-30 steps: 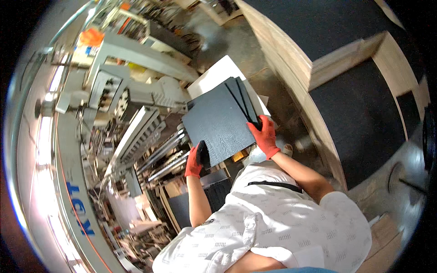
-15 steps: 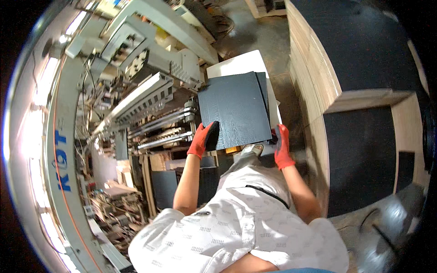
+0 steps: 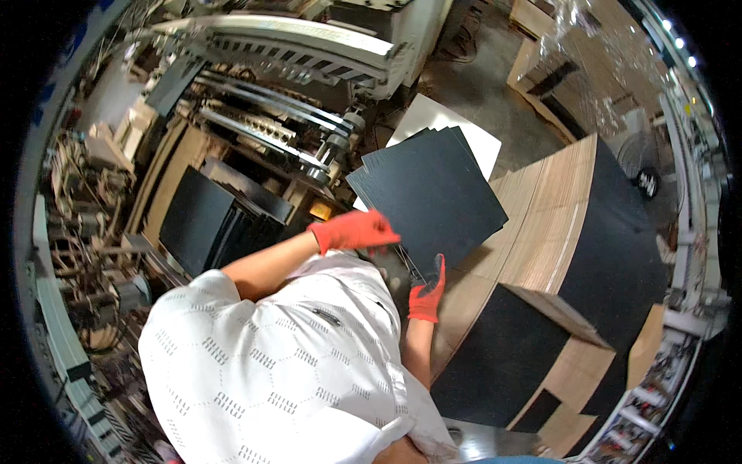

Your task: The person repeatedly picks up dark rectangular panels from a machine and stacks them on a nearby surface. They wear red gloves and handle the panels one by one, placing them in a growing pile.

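A small stack of black wood-grain panels (image 3: 437, 193) lies slightly fanned in front of me, above a white board (image 3: 483, 147). My right hand (image 3: 427, 294), in a red glove with a dark palm, grips the stack's near corner with its thumb upright along the edge. The fingers of that hand are mostly hidden below. My left hand (image 3: 355, 230), also red-gloved, hovers palm down by the stack's near left edge. Its fingers are partly stretched toward the right, with nothing visible in them.
To the right stand long stacks of panels (image 3: 553, 185) with pale edges and black tops. A machine with metal rails (image 3: 270, 104) fills the far left. More black panels (image 3: 197, 220) stand at my left, near a yellow part (image 3: 320, 209). Plastic-wrapped goods (image 3: 591, 69) sit at the far right.
My view has turned to the right. My left hand has come off the panel's left edge and moved across its near side. My right hand remains at the near right part of the panels.
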Action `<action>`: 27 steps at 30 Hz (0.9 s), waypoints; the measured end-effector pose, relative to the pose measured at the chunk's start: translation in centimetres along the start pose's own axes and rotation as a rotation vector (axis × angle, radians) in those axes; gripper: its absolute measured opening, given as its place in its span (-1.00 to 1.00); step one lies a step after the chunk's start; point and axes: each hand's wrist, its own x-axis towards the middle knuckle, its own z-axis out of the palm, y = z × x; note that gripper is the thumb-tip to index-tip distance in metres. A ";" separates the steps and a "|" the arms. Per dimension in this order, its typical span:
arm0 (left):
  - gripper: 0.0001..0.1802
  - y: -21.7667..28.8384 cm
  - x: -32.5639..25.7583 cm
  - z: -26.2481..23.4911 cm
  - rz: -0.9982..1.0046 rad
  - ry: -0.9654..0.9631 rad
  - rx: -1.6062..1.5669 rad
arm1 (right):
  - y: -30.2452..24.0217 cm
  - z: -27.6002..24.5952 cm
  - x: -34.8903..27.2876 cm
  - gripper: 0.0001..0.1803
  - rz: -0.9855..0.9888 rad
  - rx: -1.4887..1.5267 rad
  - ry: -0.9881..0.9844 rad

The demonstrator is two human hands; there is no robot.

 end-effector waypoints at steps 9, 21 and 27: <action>-0.12 -2.2 14.7 -12.0 0.162 0.500 0.358 | -8.1 3.1 1.9 -0.38 0.321 0.461 0.014; -0.07 -2.9 8.9 -5.2 0.037 0.478 0.327 | -7.1 -1.2 -1.9 -0.44 0.344 0.130 0.115; -0.16 -1.4 8.4 -2.7 0.022 0.351 -0.103 | -20.9 1.4 0.4 -0.47 0.269 -0.131 0.252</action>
